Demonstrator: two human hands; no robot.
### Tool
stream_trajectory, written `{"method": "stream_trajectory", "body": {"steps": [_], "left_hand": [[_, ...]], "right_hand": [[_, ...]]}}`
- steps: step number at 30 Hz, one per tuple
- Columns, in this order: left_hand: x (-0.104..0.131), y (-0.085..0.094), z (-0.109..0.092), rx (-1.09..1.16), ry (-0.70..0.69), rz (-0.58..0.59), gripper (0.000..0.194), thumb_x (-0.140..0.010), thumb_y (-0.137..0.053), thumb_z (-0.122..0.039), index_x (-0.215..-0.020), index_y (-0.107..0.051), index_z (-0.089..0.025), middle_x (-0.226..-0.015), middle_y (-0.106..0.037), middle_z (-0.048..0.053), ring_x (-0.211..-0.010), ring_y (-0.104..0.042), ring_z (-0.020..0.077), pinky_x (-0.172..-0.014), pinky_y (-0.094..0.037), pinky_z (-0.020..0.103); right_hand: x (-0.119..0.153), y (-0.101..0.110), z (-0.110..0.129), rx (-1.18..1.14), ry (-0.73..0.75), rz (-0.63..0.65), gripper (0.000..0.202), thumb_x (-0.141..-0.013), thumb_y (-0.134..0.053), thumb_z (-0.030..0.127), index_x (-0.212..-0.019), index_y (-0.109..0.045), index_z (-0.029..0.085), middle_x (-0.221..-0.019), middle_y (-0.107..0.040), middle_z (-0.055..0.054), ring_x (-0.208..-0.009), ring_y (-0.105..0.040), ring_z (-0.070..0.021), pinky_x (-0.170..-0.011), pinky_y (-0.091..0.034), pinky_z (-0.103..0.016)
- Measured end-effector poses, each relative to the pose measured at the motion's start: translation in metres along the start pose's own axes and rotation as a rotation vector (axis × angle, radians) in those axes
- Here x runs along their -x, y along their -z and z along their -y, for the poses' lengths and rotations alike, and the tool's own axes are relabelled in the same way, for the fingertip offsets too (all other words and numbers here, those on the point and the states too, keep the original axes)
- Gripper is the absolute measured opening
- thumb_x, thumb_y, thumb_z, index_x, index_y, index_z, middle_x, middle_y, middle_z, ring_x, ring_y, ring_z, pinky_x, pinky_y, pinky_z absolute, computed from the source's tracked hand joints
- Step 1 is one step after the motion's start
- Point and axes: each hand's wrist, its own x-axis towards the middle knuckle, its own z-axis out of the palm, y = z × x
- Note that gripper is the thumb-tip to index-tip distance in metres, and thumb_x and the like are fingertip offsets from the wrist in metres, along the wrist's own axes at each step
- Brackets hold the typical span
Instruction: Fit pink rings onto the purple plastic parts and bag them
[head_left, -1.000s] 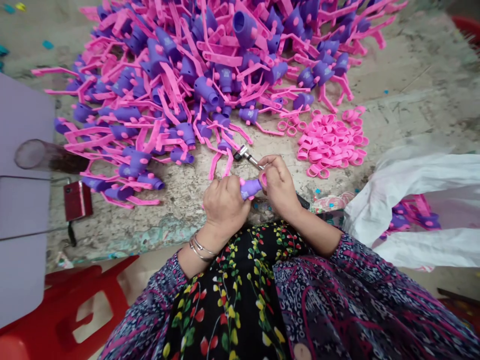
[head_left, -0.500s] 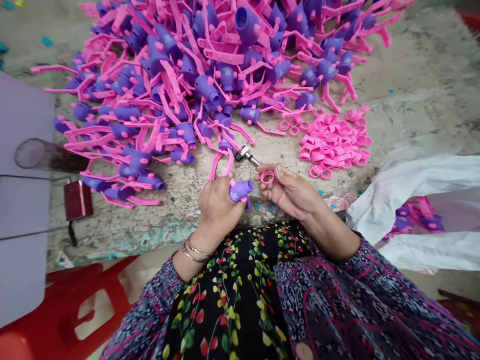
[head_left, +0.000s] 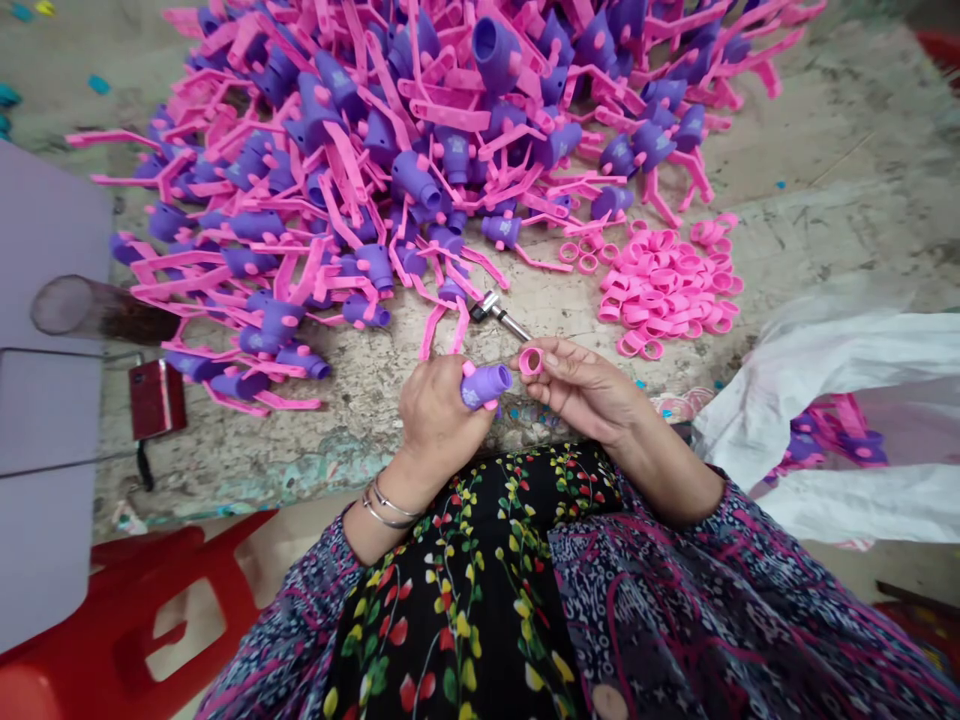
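My left hand (head_left: 442, 408) is closed round a purple plastic part (head_left: 486, 386) with pink knobs, its round end pointing right. Just beside that end, my right hand (head_left: 589, 385) pinches a pink ring (head_left: 532, 361) between thumb and fingers. A small gap separates ring and purple part. Above the hands, a metal tool with a black end (head_left: 510, 322) lies on the worn table (head_left: 360, 385). Many loose pink rings (head_left: 671, 280) form a heap beyond my right hand. Farther back spreads a large pile of purple parts with pink arms (head_left: 412, 175).
At the left are a clear cup (head_left: 97, 308) lying on its side, a dark red box (head_left: 156, 398) and a pale panel (head_left: 49, 400). A red stool (head_left: 82, 640) stands at lower left. A white sack (head_left: 840, 350) holding similar parts is at the right.
The pink ring in my right hand has turned so its opening faces differently. The purple part in my left hand has shifted slightly right, nearer the ring.
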Motion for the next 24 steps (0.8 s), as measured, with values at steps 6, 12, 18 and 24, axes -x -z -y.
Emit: {"method": "stream_trajectory", "body": {"steps": [6,12,18,24], "left_hand": [[-0.002,0.002,-0.002,0.021,0.035,0.046,0.021,-0.064,-0.065,-0.026,-0.082,-0.053,-0.022,-0.075,-0.065,0.004,-0.073,-0.058,0.0225,-0.065,-0.043,0.034],[-0.002,0.001,-0.002,0.026,0.010,0.038,0.019,-0.065,-0.064,-0.025,-0.081,-0.054,-0.022,-0.075,-0.065,0.004,-0.073,-0.059,0.0234,-0.064,-0.043,0.034],[-0.001,0.000,-0.002,0.005,0.005,0.052,0.019,-0.066,-0.064,-0.026,-0.081,-0.054,-0.022,-0.076,-0.066,0.004,-0.075,-0.060,0.0241,-0.066,-0.045,0.034],[0.000,-0.002,0.000,-0.024,-0.008,0.052,0.021,-0.066,-0.065,-0.028,-0.083,-0.055,-0.022,-0.076,-0.067,0.005,-0.076,-0.061,0.0247,-0.066,-0.044,0.034]], "right_hand": [[-0.002,-0.001,0.000,-0.062,-0.051,-0.011,0.027,-0.070,-0.083,0.024,-0.092,-0.069,0.016,-0.077,-0.071,0.000,-0.066,-0.068,-0.0091,-0.063,-0.059,-0.018],[-0.002,-0.002,-0.003,-0.044,-0.067,-0.018,0.028,-0.068,-0.084,0.026,-0.087,-0.069,0.014,-0.070,-0.069,0.002,-0.060,-0.066,-0.0074,-0.059,-0.058,-0.015],[-0.001,-0.005,-0.008,0.043,-0.049,-0.051,0.027,-0.068,-0.084,0.030,-0.085,-0.071,0.014,-0.067,-0.069,0.001,-0.054,-0.063,-0.0061,-0.055,-0.056,-0.015],[0.001,-0.011,-0.011,0.073,0.014,-0.101,0.026,-0.063,-0.087,0.030,-0.081,-0.073,0.017,-0.061,-0.069,0.003,-0.051,-0.062,-0.0058,-0.052,-0.054,-0.014]]}}
